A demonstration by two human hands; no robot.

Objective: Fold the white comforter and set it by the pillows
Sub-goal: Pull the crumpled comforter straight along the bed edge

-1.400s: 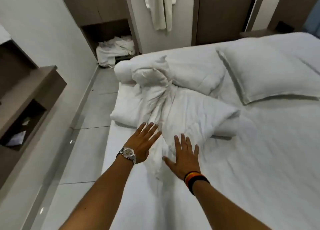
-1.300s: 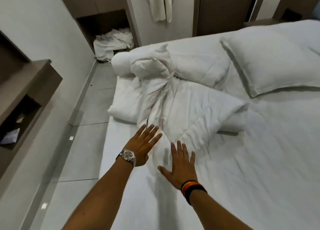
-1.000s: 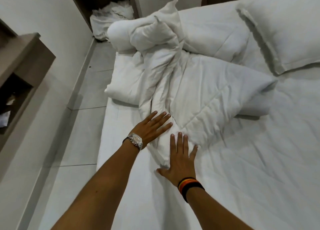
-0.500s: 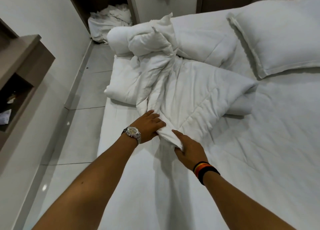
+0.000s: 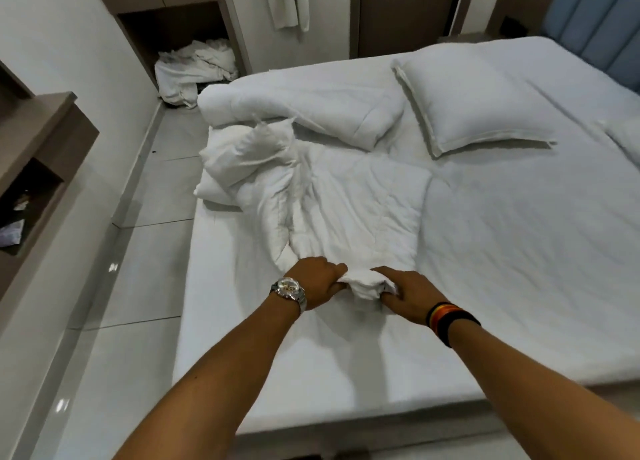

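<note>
The white comforter [image 5: 349,196] lies crumpled on the left half of the bed, its far part bunched along the left edge. Its near corner is gathered into a wad between my hands. My left hand [image 5: 317,281], with a metal watch on the wrist, is closed on the left side of that corner. My right hand [image 5: 408,295], wearing dark and striped wristbands, grips the right side of it. A white pillow [image 5: 474,103] lies flat at the far right, and a second pillow [image 5: 627,137] shows at the right edge.
The bed [image 5: 519,269] has a white sheet; its foot edge is just below my arms. A tiled aisle [image 5: 138,286] runs along the left. A wooden shelf unit [image 5: 38,155] stands at left. A pile of white linen [image 5: 194,72] sits in a far niche.
My hands went from flat and open on the comforter to closed on its near corner, and pulled it toward me. The comforter stretched out and flattened. The view has backed away from the bed.
</note>
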